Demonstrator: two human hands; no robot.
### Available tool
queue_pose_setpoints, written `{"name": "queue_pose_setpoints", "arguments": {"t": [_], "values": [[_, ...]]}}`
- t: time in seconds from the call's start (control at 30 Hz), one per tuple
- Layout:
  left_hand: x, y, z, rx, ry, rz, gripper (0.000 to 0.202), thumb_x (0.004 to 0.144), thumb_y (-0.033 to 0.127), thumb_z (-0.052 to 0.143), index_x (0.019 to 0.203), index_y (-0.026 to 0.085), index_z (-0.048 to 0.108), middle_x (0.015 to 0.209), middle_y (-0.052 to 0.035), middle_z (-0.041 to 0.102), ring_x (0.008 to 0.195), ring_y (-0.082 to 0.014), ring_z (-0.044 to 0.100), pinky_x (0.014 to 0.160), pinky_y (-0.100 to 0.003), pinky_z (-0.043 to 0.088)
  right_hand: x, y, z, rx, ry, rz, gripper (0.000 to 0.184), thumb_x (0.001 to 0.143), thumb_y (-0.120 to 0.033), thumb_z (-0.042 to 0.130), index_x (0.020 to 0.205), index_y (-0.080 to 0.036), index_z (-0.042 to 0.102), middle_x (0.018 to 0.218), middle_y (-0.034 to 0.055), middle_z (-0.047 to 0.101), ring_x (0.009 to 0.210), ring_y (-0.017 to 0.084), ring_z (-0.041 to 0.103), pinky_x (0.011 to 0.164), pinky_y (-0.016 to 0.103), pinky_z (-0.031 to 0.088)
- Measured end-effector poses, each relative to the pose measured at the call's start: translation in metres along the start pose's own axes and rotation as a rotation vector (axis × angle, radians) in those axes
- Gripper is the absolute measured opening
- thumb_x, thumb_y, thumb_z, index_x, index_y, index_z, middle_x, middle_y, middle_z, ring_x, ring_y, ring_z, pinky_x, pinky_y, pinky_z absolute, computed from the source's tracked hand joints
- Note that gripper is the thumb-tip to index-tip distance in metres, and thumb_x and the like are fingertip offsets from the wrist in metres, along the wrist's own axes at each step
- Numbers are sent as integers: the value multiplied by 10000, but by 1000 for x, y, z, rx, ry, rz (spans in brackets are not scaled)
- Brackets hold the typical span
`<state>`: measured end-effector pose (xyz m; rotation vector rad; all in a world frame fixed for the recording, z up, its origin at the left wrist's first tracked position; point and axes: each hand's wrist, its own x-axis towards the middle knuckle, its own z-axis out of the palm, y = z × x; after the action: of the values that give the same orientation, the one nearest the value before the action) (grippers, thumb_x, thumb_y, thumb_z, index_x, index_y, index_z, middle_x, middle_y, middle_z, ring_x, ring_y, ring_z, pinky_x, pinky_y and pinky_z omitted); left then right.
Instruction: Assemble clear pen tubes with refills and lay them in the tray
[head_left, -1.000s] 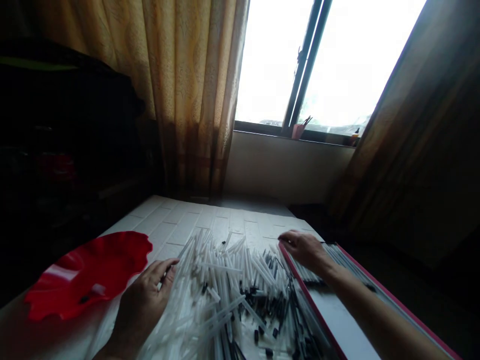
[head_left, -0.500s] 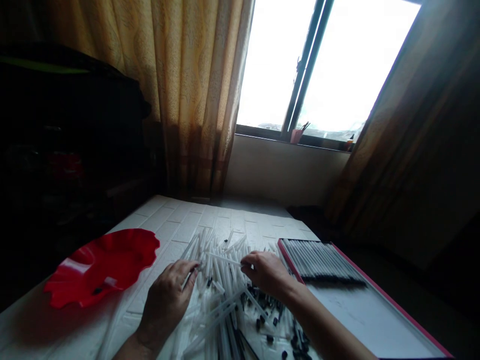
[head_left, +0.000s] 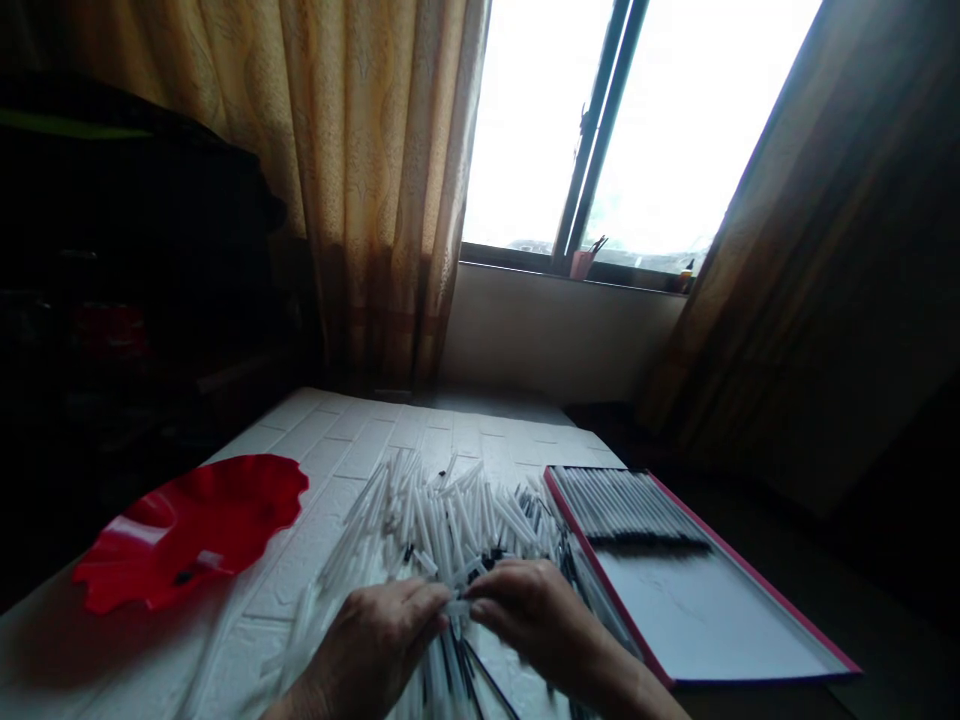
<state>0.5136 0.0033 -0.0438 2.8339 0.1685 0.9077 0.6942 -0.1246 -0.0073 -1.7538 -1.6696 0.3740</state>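
Observation:
My left hand (head_left: 382, 635) and my right hand (head_left: 536, 605) meet low over the pile, fingers pinched together. Between the fingertips shows a short stretch of a translucent plastic tube (head_left: 458, 606); the rest of it is hidden by the fingers. Just beyond and under the hands lies a loose pile of similar translucent tubes (head_left: 405, 500). Small black caps (head_left: 491, 553) are scattered among them. Thin dark rods (head_left: 491, 680) lie below the hands.
A red-rimmed shallow box (head_left: 735, 610) on the right holds a row of tubes with black ends (head_left: 637, 505). At left stands a red wavy-edged bowl (head_left: 202, 525) with a small dark piece inside. Both rest on a white brick-patterned table (head_left: 352, 430). Curtains and a window stand behind.
My hands have come together and moved nearer to me. The tube that my right hand held out sideways is now mostly covered by fingers. The view has shifted slightly.

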Motion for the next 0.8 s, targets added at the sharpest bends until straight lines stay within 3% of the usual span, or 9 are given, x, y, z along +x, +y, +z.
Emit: {"name": "queue_pose_setpoints", "arguments": {"t": [0.07, 0.13, 0.23, 0.33, 0.53, 0.67, 0.8], "values": [[0, -7, -3, -4, 101, -97, 286, 1017, 325, 383, 944, 252, 650, 762, 9, 757, 639, -156, 742, 576, -208, 557, 9, 5, -3, 26, 33, 76, 220, 909, -251, 577, 890, -154, 773, 654, 28, 720, 540, 121, 622, 510, 190, 463], [0, -21, -8, 73, 285, -217, 338, 1014, 422, 376, 938, 245, 654, 769, -2, 780, 621, -165, 753, 562, -204, 554, 22, 10, -5, -23, 72, 128, 299, 957, -260, 495, 893, -124, 754, 647, 42, 721, 531, 125, 624, 483, 189, 453], [0, -42, -17, 146, 407, -354, 416, 1016, 452, 321, 917, 212, 646, 704, -37, 774, 580, -207, 749, 498, -234, 529, 40, 11, -2, -139, 103, 111, 222, 923, -235, 560, 893, -141, 760, 742, 65, 749, 659, 162, 674, 612, 230, 481], [-1, -51, -23, 182, 446, -433, 402, 1005, 431, 329, 875, 213, 641, 621, -17, 744, 524, -204, 726, 461, -226, 492, 56, 3, 8, -256, 65, 67, 166, 887, -211, 612, 903, -194, 777, 837, 61, 762, 760, 186, 696, 709, 253, 474], [0, -47, -26, 195, 454, -489, 403, 1001, 429, 317, 845, 219, 624, 590, -7, 724, 507, -193, 712, 451, -217, 459, 82, -14, 35, -454, -127, -51, 205, 901, -257, 582, 957, -270, 779, 975, 35, 745, 852, 187, 696, 713, 244, 460], [1, -46, -26, 192, 452, -507, 423, 999, 447, 304, 848, 225, 632, 596, -13, 734, 514, -198, 717, 466, -221, 467, 91, -14, 42, -593, -255, -90, 180, 834, -222, 622, 881, -206, 795, 942, 92, 744, 870, 234, 694, 705, 272, 467], [2, -45, -26, 188, 450, -506, 422, 1001, 443, 301, 868, 223, 635, 623, -19, 747, 527, -200, 725, 467, -222, 468, 91, -10, 37, -699, -296, -61, 185, 811, -180, 611, 832, -161, 794, 898, 129, 743, 822, 251, 702, 659, 278, 466]]}}
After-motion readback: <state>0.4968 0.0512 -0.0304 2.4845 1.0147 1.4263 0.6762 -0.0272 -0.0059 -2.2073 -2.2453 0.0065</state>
